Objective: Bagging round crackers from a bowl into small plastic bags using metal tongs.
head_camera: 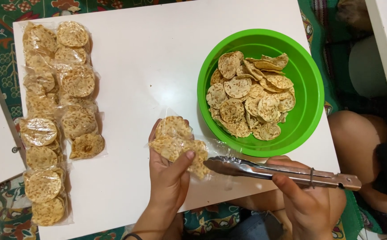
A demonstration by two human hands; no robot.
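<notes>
Cracker bag [178, 144] gripped palm-up, left hand [169, 178]; tongs [282, 171] pinched, right hand [309, 200]

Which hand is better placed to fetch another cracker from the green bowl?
Probably the right hand: it holds the metal tongs beside the green bowl. The left hand is occupied gripping the clear bag of crackers.

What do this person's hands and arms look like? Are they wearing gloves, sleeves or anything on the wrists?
Both hands are bare, with no gloves. The left hand has a thin dark band at the wrist, near the picture's lower edge. The right hand shows no ring or band. No sleeves reach either forearm in view.
</notes>
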